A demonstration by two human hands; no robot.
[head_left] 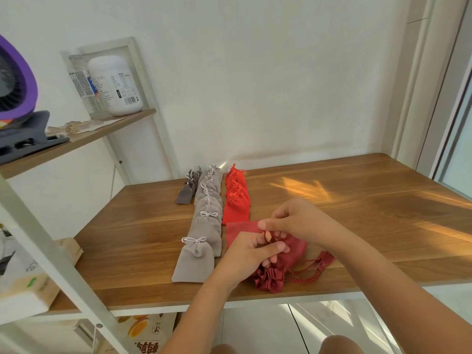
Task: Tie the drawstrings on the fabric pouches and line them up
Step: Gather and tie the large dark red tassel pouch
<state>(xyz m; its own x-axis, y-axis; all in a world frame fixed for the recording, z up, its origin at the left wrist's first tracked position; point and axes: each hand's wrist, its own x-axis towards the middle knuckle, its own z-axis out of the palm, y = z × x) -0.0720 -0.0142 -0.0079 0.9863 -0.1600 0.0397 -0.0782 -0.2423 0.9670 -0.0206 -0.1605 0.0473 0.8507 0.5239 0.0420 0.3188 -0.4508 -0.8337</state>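
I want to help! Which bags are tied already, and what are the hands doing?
Light grey pouches, tied with bows, in a row.
Bright red pouches, tied, in a row.
Dark grey pouches, lined up.
Dark red pouch, neck gathered, lying on the table.
Red cord, pinched by left hand and right hand.

Comes in bright from the right, laying warm sun patches on the table (357, 200) (one glint at the far edge). Bends lines at the edges.
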